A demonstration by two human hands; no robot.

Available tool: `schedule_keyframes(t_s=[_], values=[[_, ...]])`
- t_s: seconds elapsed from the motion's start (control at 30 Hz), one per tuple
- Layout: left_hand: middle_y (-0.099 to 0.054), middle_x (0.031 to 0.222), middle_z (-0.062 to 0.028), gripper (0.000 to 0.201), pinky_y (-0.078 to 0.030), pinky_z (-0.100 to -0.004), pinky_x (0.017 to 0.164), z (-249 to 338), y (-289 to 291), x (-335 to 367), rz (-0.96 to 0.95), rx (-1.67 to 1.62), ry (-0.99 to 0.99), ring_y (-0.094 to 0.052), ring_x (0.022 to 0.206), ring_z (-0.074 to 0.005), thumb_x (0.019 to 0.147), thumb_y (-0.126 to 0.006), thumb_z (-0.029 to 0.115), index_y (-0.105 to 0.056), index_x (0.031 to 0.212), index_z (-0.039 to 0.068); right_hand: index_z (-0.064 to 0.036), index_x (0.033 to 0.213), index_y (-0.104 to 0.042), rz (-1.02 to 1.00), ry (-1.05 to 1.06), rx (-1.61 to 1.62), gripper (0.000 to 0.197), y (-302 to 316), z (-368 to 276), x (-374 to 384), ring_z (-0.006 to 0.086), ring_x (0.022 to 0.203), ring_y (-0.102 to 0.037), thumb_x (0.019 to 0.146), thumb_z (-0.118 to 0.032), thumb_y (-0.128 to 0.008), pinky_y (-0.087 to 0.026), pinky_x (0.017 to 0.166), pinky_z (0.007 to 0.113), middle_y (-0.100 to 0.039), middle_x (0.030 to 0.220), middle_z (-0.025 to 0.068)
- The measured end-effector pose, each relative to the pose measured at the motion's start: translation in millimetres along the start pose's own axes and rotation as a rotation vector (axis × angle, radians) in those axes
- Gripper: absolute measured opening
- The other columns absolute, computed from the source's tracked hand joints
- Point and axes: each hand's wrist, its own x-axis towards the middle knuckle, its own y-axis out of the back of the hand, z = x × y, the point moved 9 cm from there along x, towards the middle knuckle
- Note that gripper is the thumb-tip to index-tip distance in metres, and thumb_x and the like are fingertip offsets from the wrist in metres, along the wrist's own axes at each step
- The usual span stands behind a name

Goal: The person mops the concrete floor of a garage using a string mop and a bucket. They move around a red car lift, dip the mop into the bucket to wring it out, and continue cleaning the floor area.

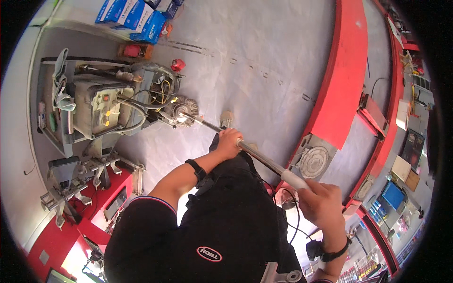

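A mop's metal pole runs slantwise in front of me, from a white grip down to a round grey mop head at the far left end. My left hand is closed around the middle of the pole. Higher up, my right hand wraps the white grip, covering its end. The mop head sits low beside the cables of a grey machine. Whether its strands touch the floor, I cannot tell.
Blue boxes are stacked at the far left, with a small red object on the floor nearby. A long red lift ramp stands to my right. Red equipment with metal clamps is at the near left. My shoe shows beside the pole.
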Motion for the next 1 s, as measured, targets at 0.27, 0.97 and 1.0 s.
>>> schedule_keyframes(t_s=[0.27,0.97,1.0], values=[[-0.055,0.087,-0.0038,0.019,-0.034,-0.0425,0.085,23.3,34.9,76.7,0.094,-0.029,-0.150,-0.049,0.096,-0.0298,0.069,-0.065,0.005,-0.056,0.082,0.016,-0.0082,0.081,-0.062,-0.006,-0.094,-0.159,0.020,36.9,-16.4,23.1,0.0261,0.061,-0.061,0.062,-0.005,-0.070,-0.048,0.053,0.037,-0.065,0.094,0.0125],[-0.056,0.089,-0.0033,0.017,-0.032,-0.0435,0.095,-5.7,108.6,198.4,0.102,0.044,-0.278,-0.051,0.101,-0.0266,0.071,-0.065,0.008,-0.060,0.085,0.017,-0.0032,0.108,-0.061,0.143,-0.039,-0.286,0.037,33.8,0.0,117.7,0.0297,0.068,-0.066,0.071,-0.006,-0.070,-0.052,0.056,0.038,-0.066,0.093,0.0154],[-0.056,0.090,-0.0034,0.017,-0.032,-0.0433,0.095,-6.0,103.8,202.6,0.075,0.062,-0.275,-0.051,0.102,-0.0266,0.072,-0.065,0.008,-0.061,0.086,0.017,-0.0029,0.109,-0.060,0.107,-0.067,-0.279,0.039,31.7,10.4,117.8,0.0306,0.069,-0.066,0.071,-0.006,-0.070,-0.052,0.057,0.038,-0.066,0.093,0.0160]])
